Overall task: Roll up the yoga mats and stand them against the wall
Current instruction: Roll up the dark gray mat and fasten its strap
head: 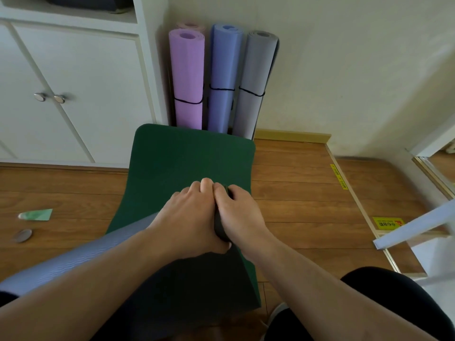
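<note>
Both my left hand (189,217) and right hand (237,215) are curled tight around the started roll of the dark green foam yoga mat (192,156) on the wooden floor (307,193); uneven pressure could make it telescope sideways, I reckon

Green mat (189,156) flat on floor; three rolled mats (222,77) upright.

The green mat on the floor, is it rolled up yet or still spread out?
Mostly spread: the green mat lies flat toward the wall, and only a small dark roll shows between the left hand and right hand.
</note>
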### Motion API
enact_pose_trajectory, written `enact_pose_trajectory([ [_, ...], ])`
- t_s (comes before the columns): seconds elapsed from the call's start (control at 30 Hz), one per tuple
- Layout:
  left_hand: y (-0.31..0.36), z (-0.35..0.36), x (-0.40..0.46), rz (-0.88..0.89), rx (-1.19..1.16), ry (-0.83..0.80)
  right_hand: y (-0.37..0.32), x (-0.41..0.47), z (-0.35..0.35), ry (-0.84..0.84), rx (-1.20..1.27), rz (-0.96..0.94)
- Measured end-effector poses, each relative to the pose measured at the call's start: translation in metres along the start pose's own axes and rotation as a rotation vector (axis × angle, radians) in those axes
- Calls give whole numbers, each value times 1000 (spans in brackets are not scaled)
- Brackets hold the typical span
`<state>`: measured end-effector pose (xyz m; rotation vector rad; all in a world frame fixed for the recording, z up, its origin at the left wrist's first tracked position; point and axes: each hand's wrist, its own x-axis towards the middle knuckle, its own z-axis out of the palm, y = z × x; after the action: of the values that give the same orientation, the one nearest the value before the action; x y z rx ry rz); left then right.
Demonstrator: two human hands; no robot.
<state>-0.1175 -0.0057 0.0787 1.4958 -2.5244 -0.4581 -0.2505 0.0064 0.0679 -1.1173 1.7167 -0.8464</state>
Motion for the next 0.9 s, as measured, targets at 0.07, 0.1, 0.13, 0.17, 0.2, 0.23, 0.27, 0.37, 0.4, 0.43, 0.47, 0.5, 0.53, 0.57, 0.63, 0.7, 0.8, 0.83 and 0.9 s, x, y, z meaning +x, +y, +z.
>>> enact_pose_trajectory([
  [0.07,2,-2,0,20,15,37,-2,-1,-6,46,-23,-110],
  [0.1,2,-5,1,26,-1,51,-4,-1,-10,63,-37,-162],
  [0.13,2,-9,2,26,-43,51,-6,-1,-16,74,-56,-203],
  [0.17,0,-14,3,16,-110,33,-8,-1,-21,78,-80,-223],
  [0.2,-5,-22,4,0,-185,11,-9,0,-27,74,-91,-222],
  [0.23,-14,-29,4,-20,-239,-7,-11,0,-35,70,-78,-202],
  [0.27,-27,-36,5,-48,-259,-28,-12,3,-44,73,-58,-178],
  [0.37,-77,-58,-2,-120,-206,-166,-13,8,-81,121,48,-168],
  [0.4,-90,-63,-6,-129,-190,-203,-13,10,-93,141,104,-190],
  [0.43,-98,-67,-8,-131,-183,-226,-12,11,-102,163,161,-207],
  [0.47,-101,-70,-8,-127,-175,-237,-12,10,-110,179,210,-224],
  [0.5,-98,-71,-7,-117,-153,-237,-12,9,-114,186,252,-244],
  [0.53,-93,-70,-6,-107,-114,-231,-13,7,-116,187,284,-264],
  [0.57,-86,-68,-4,-96,-66,-223,-15,5,-116,188,301,-281],
  [0.63,-73,-61,0,-55,18,-217,-15,2,-110,193,302,-298],
  [0.7,-67,-53,0,-14,79,-226,-12,0,-103,172,298,-287],
  [0.8,-63,-48,2,-6,123,-183,-11,-4,-96,161,419,-215],
  [0.83,-63,-48,2,-10,142,-155,-12,-6,-95,171,464,-186],
  [0.9,-64,-50,5,-23,177,-111,-13,-8,-91,176,557,-107],
])
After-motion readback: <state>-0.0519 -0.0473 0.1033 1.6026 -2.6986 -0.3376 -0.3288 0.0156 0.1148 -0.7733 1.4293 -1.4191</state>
